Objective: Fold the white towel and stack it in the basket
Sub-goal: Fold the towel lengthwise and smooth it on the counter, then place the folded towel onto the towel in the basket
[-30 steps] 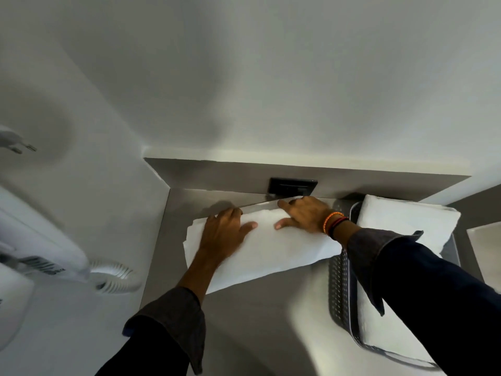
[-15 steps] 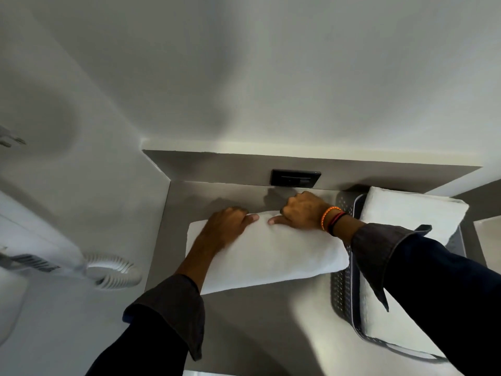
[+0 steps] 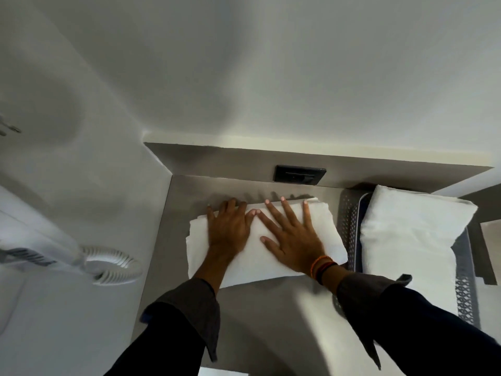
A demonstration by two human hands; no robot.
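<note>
A folded white towel lies flat on the grey counter in the middle of the view. My left hand presses palm-down on its left half, fingers spread. Beside it, my right hand lies flat on the right half with its fingers apart; coloured bands circle that wrist. Neither hand grips anything. To the right stands a grey perforated basket that holds a stack of folded white towels.
A black wall socket sits on the back panel above the towel. A white wall-mounted hair dryer with a coiled cord hangs at the left. The counter ends near my sleeves; a wall closes the left side.
The towel has been folded over once more into a thicker, narrower rectangle. Both hands went from gripping its far edge to lying flat and spread on top of it.
</note>
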